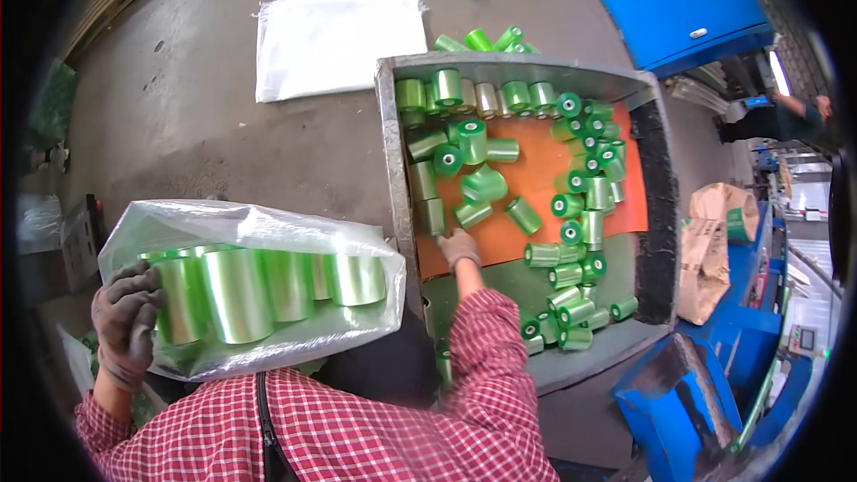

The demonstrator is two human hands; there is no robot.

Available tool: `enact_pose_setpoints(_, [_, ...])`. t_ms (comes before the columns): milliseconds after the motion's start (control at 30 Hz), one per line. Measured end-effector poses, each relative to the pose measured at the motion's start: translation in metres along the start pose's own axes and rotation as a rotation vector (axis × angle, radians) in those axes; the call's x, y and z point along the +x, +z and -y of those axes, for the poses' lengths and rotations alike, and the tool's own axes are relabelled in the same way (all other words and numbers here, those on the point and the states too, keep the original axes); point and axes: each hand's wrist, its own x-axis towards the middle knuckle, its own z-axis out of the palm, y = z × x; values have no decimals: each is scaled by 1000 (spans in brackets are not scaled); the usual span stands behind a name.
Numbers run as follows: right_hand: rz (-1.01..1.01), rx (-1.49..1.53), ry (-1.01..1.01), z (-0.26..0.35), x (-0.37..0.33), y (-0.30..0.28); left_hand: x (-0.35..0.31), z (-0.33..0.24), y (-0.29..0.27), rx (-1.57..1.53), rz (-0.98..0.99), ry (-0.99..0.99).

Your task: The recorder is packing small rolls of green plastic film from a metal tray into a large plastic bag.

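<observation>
My left hand [128,317], in a grey glove, has its fingers curled on the left end of a clear plastic bag [268,361]. Several rolls of green-tinted film [234,295] stand side by side inside it. To the right, my gloved right hand [460,250] reaches into a grey metal bin [390,138] with its fingers apart. Its fingertips are beside the lower end of a green film roll [432,216] at the bin's left wall; whether they touch is hard to tell. More green film rolls [483,184] lie loose or stacked in the bin on an orange sheet [540,153].
A folded white sack [341,40] lies on the floor beyond the bag. Several green rolls [478,39] show past the bin's far wall. Right of the bin are brown paper sacks [703,259], a blue cabinet [674,4] and blue machinery [669,411]. Another person's arm [790,107] shows far right.
</observation>
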Motion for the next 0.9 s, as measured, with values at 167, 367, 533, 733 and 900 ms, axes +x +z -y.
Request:
enact_pose_setpoints(167, [-165, 485, 81, -5, 42, 65, 37, -23, -18, 85, 292, -76])
enact_pose_setpoints(367, [274, 1228, -136, -15, -70, -43, 199, -115, 52, 274, 293, 496])
enact_pose_setpoints(533, [-182, 558, -1276, 37, -100, -138, 249, -168, 155, 630, 617, 937])
enact_pose_setpoints(733, [-370, -343, 71, -29, 29, -27, 234, -121, 78, -183, 146, 476])
enact_pose_setpoints(900, [-200, -204, -75, -17, -59, -17, 107, -82, -30, -369, -188, -54])
